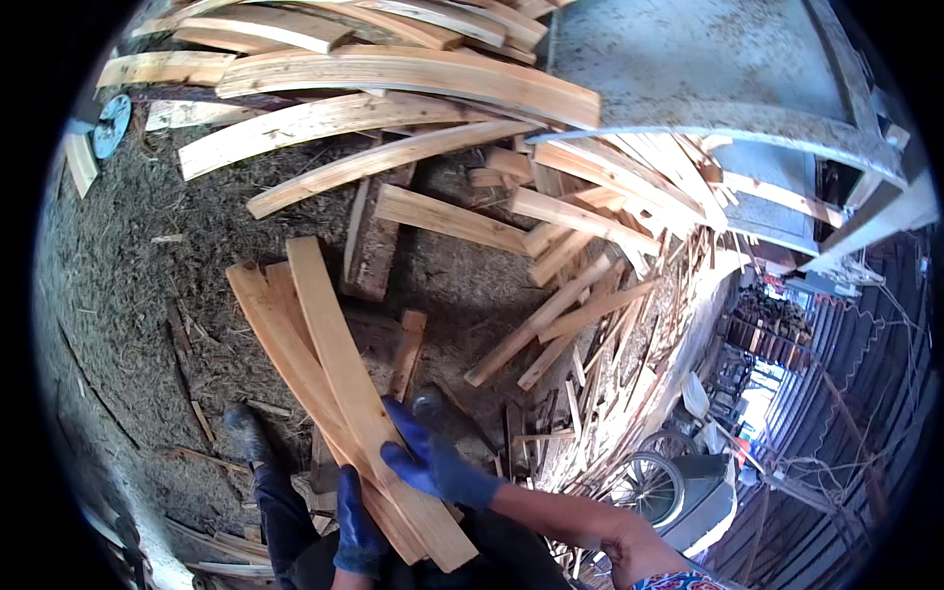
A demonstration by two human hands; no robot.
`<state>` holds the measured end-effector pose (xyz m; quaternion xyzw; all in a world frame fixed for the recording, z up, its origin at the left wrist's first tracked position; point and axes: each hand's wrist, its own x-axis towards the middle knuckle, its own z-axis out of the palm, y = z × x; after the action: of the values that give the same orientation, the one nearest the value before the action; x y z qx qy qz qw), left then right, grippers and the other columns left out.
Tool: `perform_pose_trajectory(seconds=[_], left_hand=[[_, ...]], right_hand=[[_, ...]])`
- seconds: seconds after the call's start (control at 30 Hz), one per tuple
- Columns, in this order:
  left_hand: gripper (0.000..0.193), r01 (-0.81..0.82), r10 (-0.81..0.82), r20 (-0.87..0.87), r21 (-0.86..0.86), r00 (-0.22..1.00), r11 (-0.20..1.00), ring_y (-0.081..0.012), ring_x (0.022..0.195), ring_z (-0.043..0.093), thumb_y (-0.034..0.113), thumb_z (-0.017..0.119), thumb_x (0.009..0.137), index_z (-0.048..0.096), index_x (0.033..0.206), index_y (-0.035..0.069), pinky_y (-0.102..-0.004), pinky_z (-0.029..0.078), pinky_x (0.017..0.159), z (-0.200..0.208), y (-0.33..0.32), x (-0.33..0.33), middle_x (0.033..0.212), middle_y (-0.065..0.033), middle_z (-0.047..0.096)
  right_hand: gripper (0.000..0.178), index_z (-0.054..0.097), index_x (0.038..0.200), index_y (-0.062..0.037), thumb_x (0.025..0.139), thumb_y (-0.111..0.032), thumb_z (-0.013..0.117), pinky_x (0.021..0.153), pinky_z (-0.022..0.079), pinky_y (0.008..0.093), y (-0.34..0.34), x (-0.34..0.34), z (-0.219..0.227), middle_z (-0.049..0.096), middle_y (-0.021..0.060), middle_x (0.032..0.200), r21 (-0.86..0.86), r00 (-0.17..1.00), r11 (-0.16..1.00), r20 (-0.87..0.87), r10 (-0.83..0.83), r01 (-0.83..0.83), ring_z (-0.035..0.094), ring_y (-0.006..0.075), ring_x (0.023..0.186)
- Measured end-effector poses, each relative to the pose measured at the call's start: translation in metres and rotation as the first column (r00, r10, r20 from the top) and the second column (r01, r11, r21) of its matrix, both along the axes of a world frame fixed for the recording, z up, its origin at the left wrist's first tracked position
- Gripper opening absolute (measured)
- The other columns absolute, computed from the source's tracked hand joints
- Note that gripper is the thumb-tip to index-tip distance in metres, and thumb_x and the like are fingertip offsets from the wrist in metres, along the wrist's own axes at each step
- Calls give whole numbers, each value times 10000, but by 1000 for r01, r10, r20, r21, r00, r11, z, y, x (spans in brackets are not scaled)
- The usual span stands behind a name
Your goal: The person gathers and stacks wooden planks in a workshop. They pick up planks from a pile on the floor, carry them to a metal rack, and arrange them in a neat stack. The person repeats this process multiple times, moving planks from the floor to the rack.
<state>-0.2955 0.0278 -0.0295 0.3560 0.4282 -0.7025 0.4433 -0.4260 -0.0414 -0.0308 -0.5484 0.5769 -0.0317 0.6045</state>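
Several pale wooden planks [346, 369] lie stacked and slightly fanned in front of my body, their near ends over my lap. My right hand [428, 460], in a blue glove, grips the top plank by its right edge, with the thumb lying across its upper face. On the other side my left hand [360, 526], also blue-gloved, is closed round the left edge of a lower plank [285, 339] near the stack's near end. The undersides of the planks, and the fingers beneath them, are hidden.
A large heap of planks [393, 74] covers the far ground. Shorter offcuts [551, 320] are piled at right, beside a pale metal machine table [688, 59]. A thick timber block [379, 236] lies ahead. My boot [244, 433] rests on debris-strewn ground; a spoked wheel [654, 487] stands at lower right.
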Motion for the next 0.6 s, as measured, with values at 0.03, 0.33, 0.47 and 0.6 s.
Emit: perform_pose_trajectory(seconds=[0.03, 0.33, 0.47, 0.6], left_hand=[[596, 83, -83, 59, -6, 995, 997, -263, 981, 588, 429, 554, 878, 387, 1321, 67, -386, 496, 860, -10, 14, 0, 1148, -131, 558], [492, 418, -430, 216, 102, 877, 903, -274, 911, 617, 227, 601, 862, 424, 1261, 2, -366, 544, 782, 15, 4, 36, 999, -135, 609], [560, 478, -453, 259, -37, 853, 878, -328, 929, 616, 222, 613, 837, 373, 1288, -7, -412, 548, 776, 14, -4, 31, 1077, -187, 575], [701, 332, -322, 225, -9, 920, 943, -267, 983, 586, 291, 673, 788, 328, 1346, 45, -403, 519, 840, 15, 0, 33, 1133, -137, 533]], right_hand=[[616, 254, 1408, 18, 898, -126, 569, 1023, 326, 346, 7, 5, -3, 413, 147, 1372, -7, 983, 991, 125, -133, 135, 441, 221, 1211], [356, 564, 944, -98, 864, -444, 576, 733, 473, 360, -142, -28, -126, 606, 62, 858, 543, 436, 329, -77, -897, 773, 577, 197, 776], [305, 564, 969, -107, 827, -360, 659, 707, 525, 350, -221, -98, -203, 629, 48, 919, 492, -217, -90, 207, -954, 866, 602, 205, 802], [267, 561, 1081, -107, 868, -257, 619, 787, 517, 346, -166, -68, -170, 622, 49, 1046, 523, 73, 214, 276, -958, 825, 602, 188, 928]])
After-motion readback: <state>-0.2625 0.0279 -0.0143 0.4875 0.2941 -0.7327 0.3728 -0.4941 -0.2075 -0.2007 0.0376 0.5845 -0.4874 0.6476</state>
